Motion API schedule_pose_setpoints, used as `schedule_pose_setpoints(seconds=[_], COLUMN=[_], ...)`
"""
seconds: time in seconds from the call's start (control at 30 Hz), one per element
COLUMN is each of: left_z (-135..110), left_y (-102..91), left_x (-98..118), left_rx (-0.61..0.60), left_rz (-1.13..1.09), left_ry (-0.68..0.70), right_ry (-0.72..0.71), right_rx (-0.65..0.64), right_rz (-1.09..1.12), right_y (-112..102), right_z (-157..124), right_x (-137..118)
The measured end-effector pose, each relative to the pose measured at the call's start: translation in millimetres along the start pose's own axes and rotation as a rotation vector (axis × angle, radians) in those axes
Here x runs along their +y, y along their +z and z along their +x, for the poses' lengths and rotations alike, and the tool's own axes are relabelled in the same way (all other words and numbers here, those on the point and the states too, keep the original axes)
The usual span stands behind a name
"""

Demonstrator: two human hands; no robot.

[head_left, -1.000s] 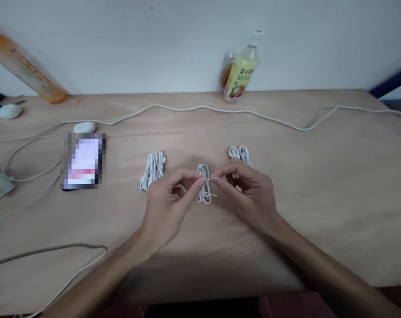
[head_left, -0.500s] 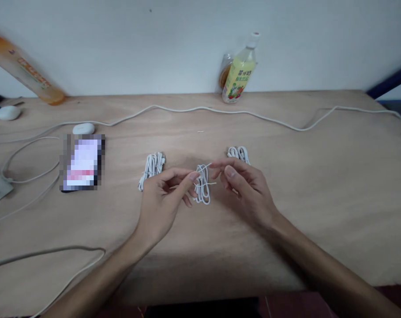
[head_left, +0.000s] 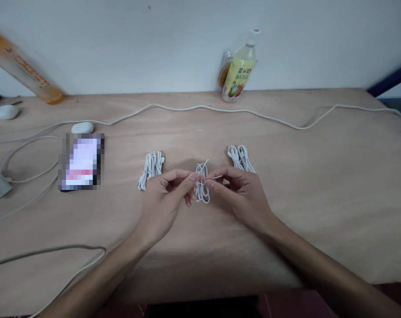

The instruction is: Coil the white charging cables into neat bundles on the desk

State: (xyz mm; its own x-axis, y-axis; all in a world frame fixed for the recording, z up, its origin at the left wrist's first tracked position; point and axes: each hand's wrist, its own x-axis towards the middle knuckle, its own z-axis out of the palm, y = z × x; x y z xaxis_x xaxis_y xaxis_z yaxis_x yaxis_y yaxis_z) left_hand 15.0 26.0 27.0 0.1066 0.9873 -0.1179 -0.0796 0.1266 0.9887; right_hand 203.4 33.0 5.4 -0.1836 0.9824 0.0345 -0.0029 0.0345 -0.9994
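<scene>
Three small coiled white cable bundles lie in a row on the wooden table [head_left: 286, 185]. My left hand [head_left: 165, 198] and my right hand [head_left: 240, 196] meet over the middle bundle [head_left: 202, 192], fingers pinched on the thin white tie around it; the tie's loose ends stick up and out to the right. The left bundle [head_left: 151, 169] and the right bundle [head_left: 240, 157] lie untouched beside my hands.
A phone [head_left: 81, 161] lies left of the bundles, with a white earbud case [head_left: 82, 127] behind it. A long white cable [head_left: 253, 112] runs across the table's back. A yellow drink bottle [head_left: 238, 70] stands by the wall; an orange bottle [head_left: 24, 70] leans far left.
My right hand had drawn away with a tie end lifted; it is now back against my left hand, both pinching at the middle bundle. The other bundles have not moved.
</scene>
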Motion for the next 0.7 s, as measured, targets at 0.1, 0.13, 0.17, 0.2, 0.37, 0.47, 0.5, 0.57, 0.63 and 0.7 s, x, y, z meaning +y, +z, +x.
schedule_pose_setpoints(seconds=[0.1,0.13,0.17,0.2,0.37,0.47,0.5,0.57,0.63,0.7], left_z=[-0.4,-0.6,-0.7,-0.8,-0.3,-0.3,-0.6,-1.2,-1.8,-2.1], left_y=[-1.9,-2.2,-2.3,-2.1,0.0,1.1,1.4,2.2,3.2,4.3], left_x=[-2.5,-3.1,-3.4,-3.4,0.2,2.2,2.4,2.2,1.6,1.1], left_rx=[-0.022,-0.029,-0.034,-0.037,-0.002,0.016,0.020,0.023,0.029,0.044], left_rz=[0.005,0.003,0.000,-0.001,0.030,0.054,0.060,0.061,0.040,0.005], left_ry=[0.002,0.000,-0.002,-0.005,-0.001,0.026,0.030,0.030,0.020,-0.002], right_ry=[-0.025,-0.030,-0.030,-0.029,0.001,0.032,0.045,0.054,0.047,0.044], right_rx=[0.006,0.003,-0.003,-0.007,-0.015,-0.015,-0.014,-0.009,-0.012,-0.023], right_rz=[-0.026,-0.032,-0.034,-0.031,0.004,0.025,0.034,0.050,0.058,0.061], right_y=[-1.4,-1.9,-2.3,-2.6,-3.4,-3.5,-3.6,-3.8,-3.9,-3.8], right_z=[0.4,0.4,0.4,0.4,1.2,2.0,2.1,2.2,2.0,1.7], right_x=[-1.3,-1.8,-2.2,-2.7,-4.7,-4.7,-4.4,-3.5,-2.6,-2.0])
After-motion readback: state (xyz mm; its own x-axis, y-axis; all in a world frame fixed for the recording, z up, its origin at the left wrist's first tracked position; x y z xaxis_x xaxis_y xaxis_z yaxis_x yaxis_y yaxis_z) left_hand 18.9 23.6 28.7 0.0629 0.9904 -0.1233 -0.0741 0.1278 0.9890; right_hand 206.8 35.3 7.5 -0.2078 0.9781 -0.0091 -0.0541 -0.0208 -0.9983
